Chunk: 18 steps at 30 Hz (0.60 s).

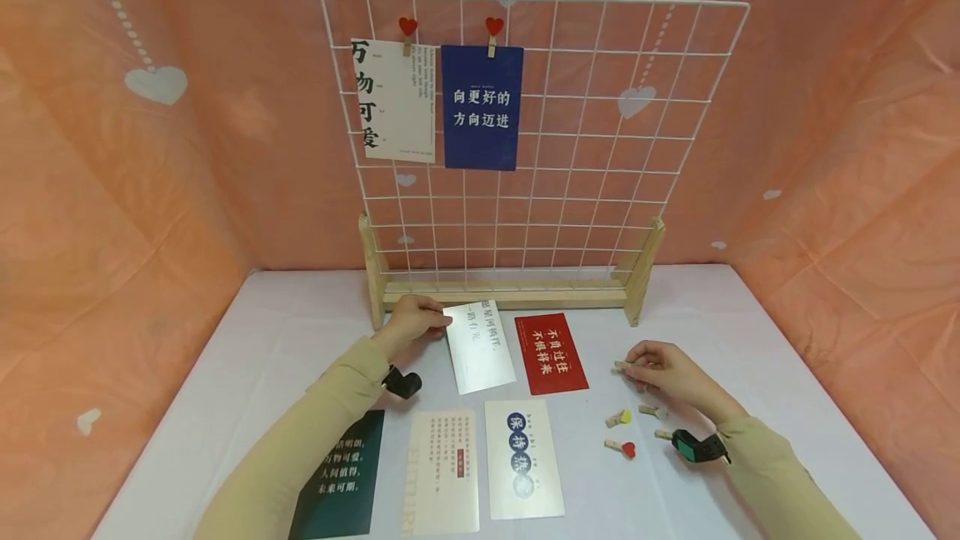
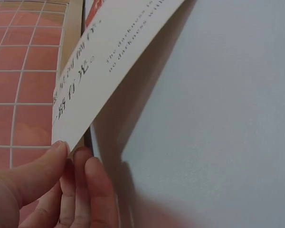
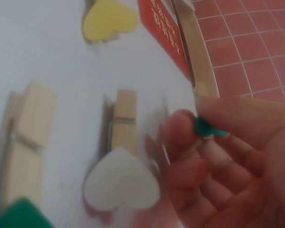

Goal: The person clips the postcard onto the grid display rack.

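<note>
My left hand (image 1: pixel 411 325) pinches the upper left edge of a white card (image 1: pixel 482 357) with dark printed characters. In the left wrist view the card (image 2: pixel 92 71) tilts up off the tabletop, held between thumb and fingers. Over the table's right side, my right hand (image 1: pixel 671 371) pinches a small wooden clothespin (image 1: pixel 621 366) with a green decoration (image 3: pixel 205 126), mostly hidden by the fingers. Beneath that hand lie a clothespin with a white heart (image 3: pixel 122 183), one with a yellow heart (image 3: pixel 109 20) and one with a red heart (image 1: pixel 628 450).
A white wire grid (image 1: pixel 585 140) on a wooden stand (image 1: pixel 637 282) bears a cream card (image 1: pixel 405 107) and a blue card (image 1: pixel 482 144) under red-heart clips. On the table lie red (image 1: pixel 551 354), green (image 1: pixel 341 473), beige (image 1: pixel 442 473) and white-and-blue (image 1: pixel 547 457) cards.
</note>
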Tool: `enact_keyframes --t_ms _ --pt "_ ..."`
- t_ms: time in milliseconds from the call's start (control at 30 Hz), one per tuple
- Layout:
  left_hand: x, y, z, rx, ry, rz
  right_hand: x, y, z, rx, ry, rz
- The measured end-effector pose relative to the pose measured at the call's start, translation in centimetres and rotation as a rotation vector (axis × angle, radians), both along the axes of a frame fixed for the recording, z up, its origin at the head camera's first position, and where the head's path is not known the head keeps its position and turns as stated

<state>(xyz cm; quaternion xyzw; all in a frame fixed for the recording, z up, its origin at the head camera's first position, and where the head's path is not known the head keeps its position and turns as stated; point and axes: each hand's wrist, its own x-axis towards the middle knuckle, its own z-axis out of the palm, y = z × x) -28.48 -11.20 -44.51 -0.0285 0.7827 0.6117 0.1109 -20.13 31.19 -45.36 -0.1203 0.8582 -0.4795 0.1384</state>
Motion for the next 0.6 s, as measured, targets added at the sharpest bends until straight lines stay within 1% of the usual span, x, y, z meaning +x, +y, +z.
enact_keyframes --t_ms 133,233,333,533,600 --pt "-0.1 -0.2 0.1 -0.006 -0.033 -0.033 0.2 -0.1 0.1 -0.002 -0.017 -0.044" --pt "-0.1 -0.3 0.1 -0.019 -0.043 -0.055 0.2 -0.2 0.2 -0.011 -0.022 -0.093" --pt "0.0 -0.2 0.3 -0.02 -0.049 -0.049 0.1 -0.3 0.4 -0.028 -0.013 -0.127" --pt "0.1 -0.1 0.6 0.047 -0.082 -0.003 0.0 -0.1 0.9 -0.091 0.031 -0.126" --pt "0.0 0.0 0.8 0.061 -0.078 0.009 -0.1 -0.1 1.1 -0.098 0.048 -0.141"
